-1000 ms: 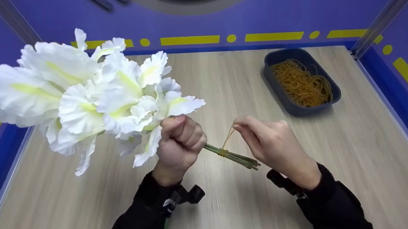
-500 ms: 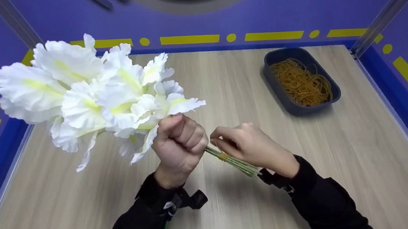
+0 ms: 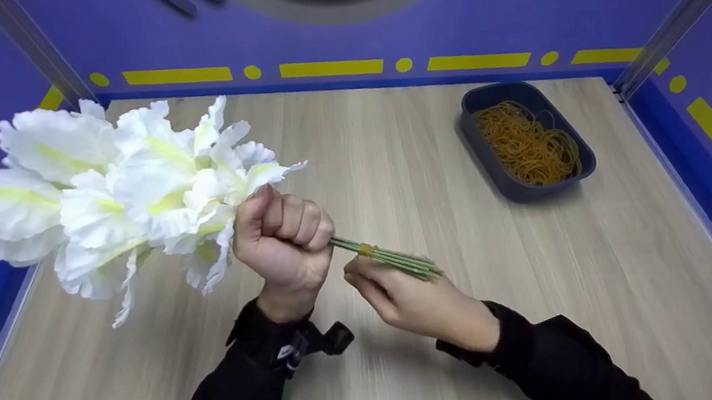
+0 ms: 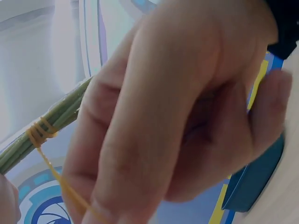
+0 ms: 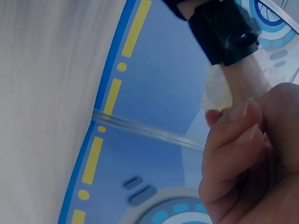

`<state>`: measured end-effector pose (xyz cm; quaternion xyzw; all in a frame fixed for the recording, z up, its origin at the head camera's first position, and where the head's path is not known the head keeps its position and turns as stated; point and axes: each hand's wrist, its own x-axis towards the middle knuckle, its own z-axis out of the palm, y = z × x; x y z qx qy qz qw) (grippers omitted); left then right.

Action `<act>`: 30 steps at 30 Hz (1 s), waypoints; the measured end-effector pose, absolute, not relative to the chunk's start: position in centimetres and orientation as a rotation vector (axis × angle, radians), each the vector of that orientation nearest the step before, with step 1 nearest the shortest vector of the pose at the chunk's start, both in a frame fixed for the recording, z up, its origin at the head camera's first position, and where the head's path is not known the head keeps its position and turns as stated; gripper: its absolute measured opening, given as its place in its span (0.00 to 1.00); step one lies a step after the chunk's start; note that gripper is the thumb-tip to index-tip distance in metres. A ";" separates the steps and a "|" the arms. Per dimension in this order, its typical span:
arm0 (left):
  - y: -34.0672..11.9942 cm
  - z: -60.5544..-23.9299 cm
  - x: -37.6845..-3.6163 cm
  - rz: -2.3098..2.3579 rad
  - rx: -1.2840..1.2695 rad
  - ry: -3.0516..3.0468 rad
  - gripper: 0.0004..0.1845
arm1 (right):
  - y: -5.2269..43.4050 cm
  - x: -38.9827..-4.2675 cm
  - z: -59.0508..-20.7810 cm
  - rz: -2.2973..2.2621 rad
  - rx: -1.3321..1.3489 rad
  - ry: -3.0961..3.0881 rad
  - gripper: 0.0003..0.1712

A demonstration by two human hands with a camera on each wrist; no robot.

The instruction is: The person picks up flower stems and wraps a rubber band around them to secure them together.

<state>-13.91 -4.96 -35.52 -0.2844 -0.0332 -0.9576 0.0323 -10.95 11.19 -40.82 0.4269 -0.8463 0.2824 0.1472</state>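
My left hand (image 3: 284,233) grips a bunch of white artificial flowers (image 3: 151,174) with yellow-streaked petals, just below the blooms. Green stems (image 3: 401,261) stick out of the fist toward the right. Around them is wound a yellow-brown rubber band (image 3: 367,250). Below the stems lies my right hand (image 3: 418,298), fingers curled. In the left wrist view, a loop of the rubber band (image 4: 51,168) runs taut from the stems into the fingers of the right hand (image 4: 149,112). The right wrist view shows the right hand's curled fingers (image 5: 233,154); the band is not visible there.
A dark blue box (image 3: 478,149) of loose rubber bands (image 3: 530,144) stands at the back right of the wood-grain table (image 3: 390,144). Blue panels with yellow marks (image 3: 330,68) wall in the back and sides. Both wrists carry black camera straps.
My right hand has brought the stretched rubber band from above the stems, over them and down beneath them. My left hand has moved left with the flowers, and the stems lie flatter.
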 end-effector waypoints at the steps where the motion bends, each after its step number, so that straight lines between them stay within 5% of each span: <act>1: -5.0 -35.5 -13.9 -2.931 -0.879 -0.105 0.28 | 11.1 -10.7 -40.8 0.800 1.208 -2.447 0.06; 12: -5.5 -35.1 -14.1 -2.841 -0.868 -0.123 0.28 | 10.9 -8.7 -40.4 0.531 1.125 -2.167 0.12; 30: -7.0 -34.3 -13.8 -2.840 -0.905 -0.045 0.27 | 16.3 -9.3 -34.8 0.652 1.120 -2.055 0.13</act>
